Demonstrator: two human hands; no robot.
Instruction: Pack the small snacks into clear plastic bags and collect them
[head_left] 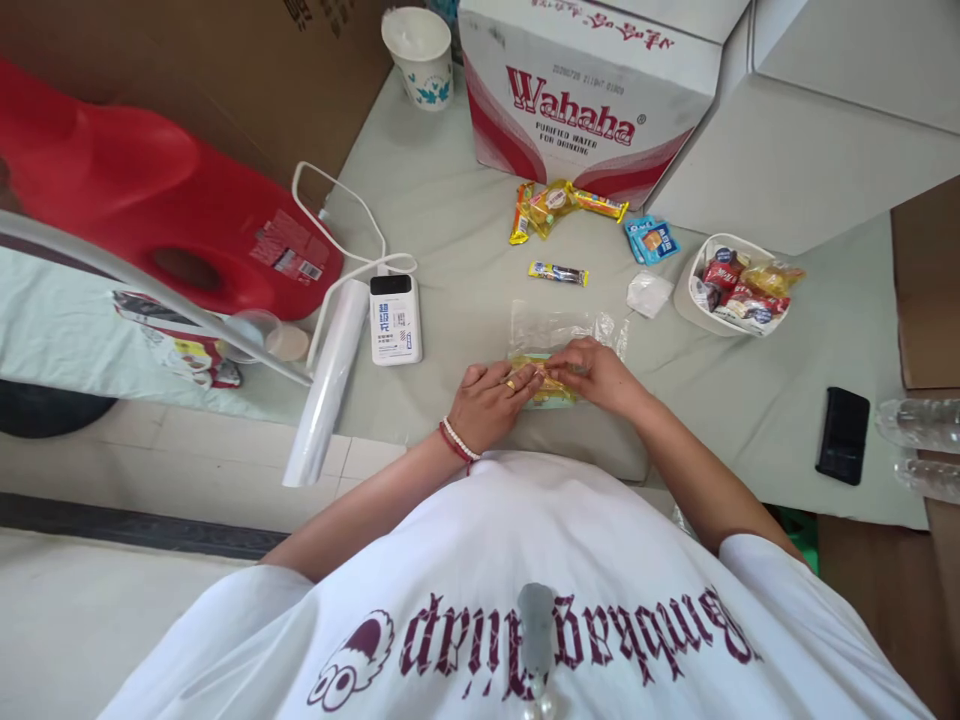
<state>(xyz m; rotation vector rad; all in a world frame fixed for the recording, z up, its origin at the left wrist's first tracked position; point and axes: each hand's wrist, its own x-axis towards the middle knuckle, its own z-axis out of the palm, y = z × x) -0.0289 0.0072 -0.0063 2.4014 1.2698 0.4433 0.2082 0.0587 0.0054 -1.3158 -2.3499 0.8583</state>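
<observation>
Left hand [491, 400] and right hand [596, 375], fingers curled, pinch clear bag [551, 335] holding snack packet [551, 392] on grey-green sheet [465, 250]; snack basket [686, 290] near right.

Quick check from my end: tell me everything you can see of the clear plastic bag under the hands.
The clear, thin plastic bag lies flat on the pale grey-green cloth-covered table, its far end crinkled and glossy. Its near end holds yellow-wrapped snack packets, partly hidden. The left hand and right hand both press on that near end, fingertips meeting over the packets. Whether the mouth is open or sealed cannot be told. A small white wrapper lies just beyond, apart.
</observation>
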